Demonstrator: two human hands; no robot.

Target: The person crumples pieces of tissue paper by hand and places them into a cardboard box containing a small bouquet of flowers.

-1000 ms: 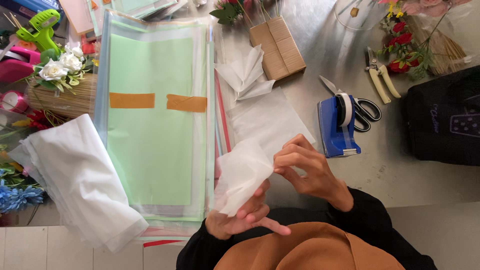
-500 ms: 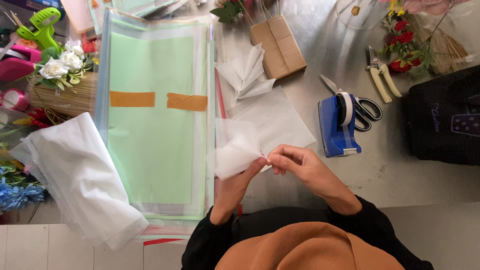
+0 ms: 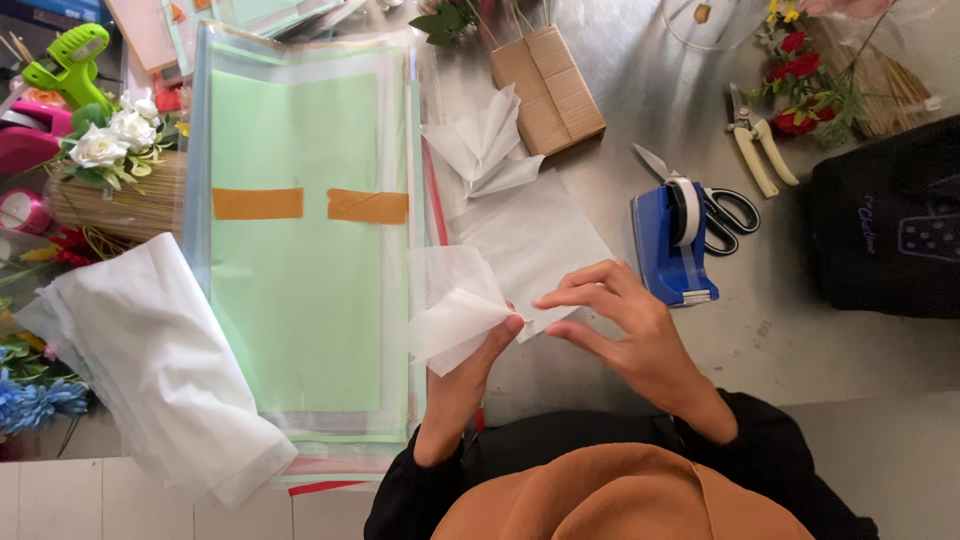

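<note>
My left hand (image 3: 478,362) pinches a folded piece of white tissue paper (image 3: 452,305) that fans out to the left above the table. My right hand (image 3: 628,322) is at the same pinch point, fingertips touching the folded corner. Under the hands lies a flat white tissue sheet (image 3: 540,238). Another folded white tissue piece (image 3: 487,142) rests farther back beside a brown cardboard box (image 3: 548,88).
A stack of green paper in clear sleeves (image 3: 300,240) fills the left centre, with a white tissue bundle (image 3: 150,360) at its left. A blue tape dispenser (image 3: 672,240), black scissors (image 3: 728,210), yellow-handled pruners (image 3: 758,150), artificial flowers (image 3: 110,140) and a black bag (image 3: 890,230) surround the work area.
The tissue piece was lifted from near my lap up over the table. My left hand moved up to pinch it and my right hand came in to the fold.
</note>
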